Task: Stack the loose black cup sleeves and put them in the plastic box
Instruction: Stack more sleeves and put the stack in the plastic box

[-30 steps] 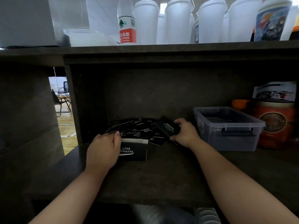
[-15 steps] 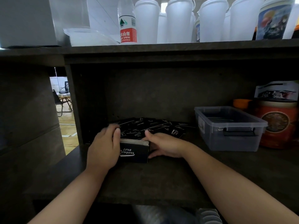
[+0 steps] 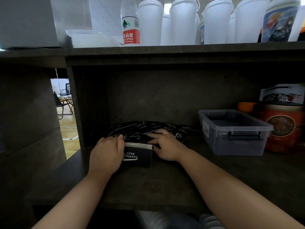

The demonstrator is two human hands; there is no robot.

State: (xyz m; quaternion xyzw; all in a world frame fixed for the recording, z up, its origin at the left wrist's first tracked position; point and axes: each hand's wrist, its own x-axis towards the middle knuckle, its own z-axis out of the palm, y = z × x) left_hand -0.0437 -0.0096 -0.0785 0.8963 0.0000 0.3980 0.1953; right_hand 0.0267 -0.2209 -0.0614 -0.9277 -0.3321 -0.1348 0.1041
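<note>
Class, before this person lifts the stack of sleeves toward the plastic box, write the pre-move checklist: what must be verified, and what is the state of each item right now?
1. Stack of sleeves gripped: the left hand holds its left end. Ok.
2. Right hand on the stack: it reaches onto the loose sleeves behind. Not ok.
3. All sleeves gathered: many are scattered at the back. Not ok.
4. Plastic box open: no lid on top. Ok.
5. Room inside the box: contents unclear through the wall. Cannot tell.
6. Stack edges aligned: top edges look even. Ok.
</note>
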